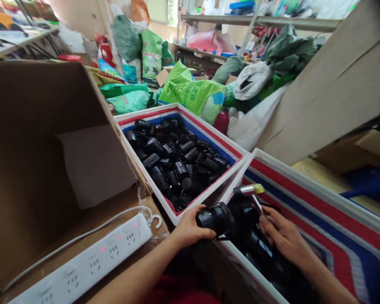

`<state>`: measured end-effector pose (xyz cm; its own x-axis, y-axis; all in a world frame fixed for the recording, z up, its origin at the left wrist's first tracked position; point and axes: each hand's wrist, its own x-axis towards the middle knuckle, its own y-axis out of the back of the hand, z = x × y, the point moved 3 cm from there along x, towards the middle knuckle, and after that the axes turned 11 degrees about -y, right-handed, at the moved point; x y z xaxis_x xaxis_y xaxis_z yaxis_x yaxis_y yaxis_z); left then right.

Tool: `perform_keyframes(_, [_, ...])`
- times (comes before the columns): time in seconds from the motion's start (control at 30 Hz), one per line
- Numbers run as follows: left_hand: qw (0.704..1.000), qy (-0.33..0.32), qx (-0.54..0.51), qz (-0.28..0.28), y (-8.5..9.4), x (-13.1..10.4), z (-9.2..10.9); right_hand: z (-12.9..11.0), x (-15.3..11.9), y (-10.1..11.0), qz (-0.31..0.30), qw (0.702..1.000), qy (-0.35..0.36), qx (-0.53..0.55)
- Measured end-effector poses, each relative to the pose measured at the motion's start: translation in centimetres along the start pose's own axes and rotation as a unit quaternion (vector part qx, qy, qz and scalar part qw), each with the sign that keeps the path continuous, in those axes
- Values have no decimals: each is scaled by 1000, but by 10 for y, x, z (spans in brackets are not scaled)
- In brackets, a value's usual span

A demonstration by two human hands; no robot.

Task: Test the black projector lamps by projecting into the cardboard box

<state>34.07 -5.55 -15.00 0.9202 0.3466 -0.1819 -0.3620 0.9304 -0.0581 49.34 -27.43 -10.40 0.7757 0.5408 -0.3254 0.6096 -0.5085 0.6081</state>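
Cardboard fills the left: a large open box (34, 139) lies on its side, and on its near flap rests a white power strip (91, 261) with small red lights glowing, its white cord curling away to the left. Just right of the box stands a white tray (145, 175) with red and blue striped walls, filled with a heap of small black cylindrical parts (177, 162). Near the tray's near corner, the left hand (188, 230) grasps one black cylindrical part (215, 218), fingers wrapped around its left end, holding it over the edge of a second striped tray (319, 211) that runs off to the right. More black parts lie in the near end of this second tray. The right hand (285, 238) sits just right of the held part, fingers curled around the thin metal shaft of a small hammer-like tool (250, 191), whose silver and yellow head stands just above the part. Far behind, green and white bags (190, 90) pile up below cluttered shelves.
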Motion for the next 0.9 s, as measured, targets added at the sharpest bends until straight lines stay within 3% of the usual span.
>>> perform_keyframes(0.1, [999, 18, 21, 16, -9, 1, -25, 29, -11, -7, 47, 996, -14, -68])
perform_keyframes(0.17, [999, 28, 24, 17, -8, -1, -36, 36, -17, -20, 46, 994, -16, -95])
perform_keyframes(0.27, [999, 36, 24, 11, -4, -3, -43, 31, -21, -44, 6, 996, 13, -88])
perform_keyframes(0.37, [999, 38, 25, 10, -2, -2, -45, 20, -23, -53, -29, 993, 54, -103])
perform_keyframes(0.47, [999, 35, 29, 13, -2, -2, -43, 15, -25, -43, -12, 986, 83, -144])
perform_keyframes(0.6, [999, 27, 32, 15, -2, -5, -41, 16, -31, -34, 68, 981, 112, -144])
perform_keyframes(0.77, [999, 24, 34, 18, -2, -10, -39, 21, -26, -38, -6, 989, 47, -141])
perform_keyframes(0.83, [999, 24, 35, 21, -3, -11, -38, 11, -25, -25, 17, 993, 28, -110])
perform_keyframes(0.9, [999, 26, 37, 26, -3, -11, -36, -3, -29, -7, 82, 995, 18, -48])
